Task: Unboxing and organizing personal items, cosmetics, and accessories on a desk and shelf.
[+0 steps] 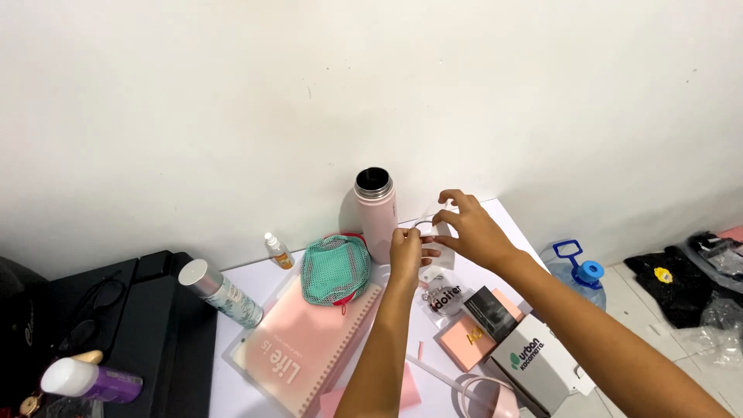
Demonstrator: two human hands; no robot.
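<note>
Both hands work a small clear packet point(438, 232) just right of the open pink bottle point(377, 210). Left hand point(405, 255) fingers pinch its lower edge, right hand point(467, 231) fingers pinch the top. Risk: an elbow swing tips the lidless bottle onto the pink notebook point(306, 340) to its left on the counter point(248, 282).

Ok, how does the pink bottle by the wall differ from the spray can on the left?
The pink bottle stands upright with its mouth open and no lid; the spray can lies tilted on its side with a silver cap on. The bottle is plain pink and looks wider; the can looks slimmer, with a pale green patterned body. Both are cylinders on the white table.
</note>
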